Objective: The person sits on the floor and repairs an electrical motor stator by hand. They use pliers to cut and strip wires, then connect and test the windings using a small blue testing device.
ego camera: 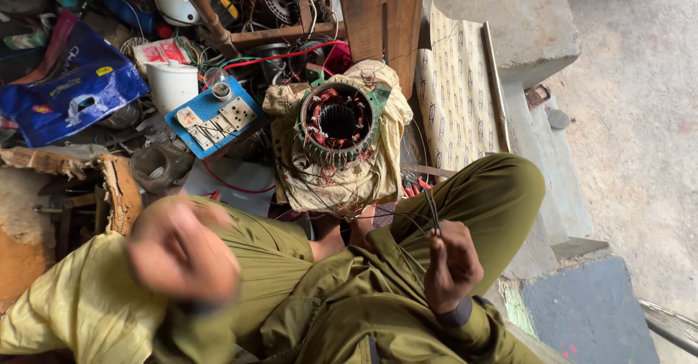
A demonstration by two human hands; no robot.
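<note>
A green motor stator with reddish copper windings sits on a pale cloth in front of my crossed legs. Thin wires trail from it toward me. My right hand is raised over my right knee, pinching a thin dark strip and wire ends between thumb and fingers. My left hand is blurred with motion above my left knee; whether it holds anything cannot be made out.
A blue switch board with sockets, a white pot, a blue bag and tangled wires crowd the left. A patterned mat lies to the right, beside concrete steps.
</note>
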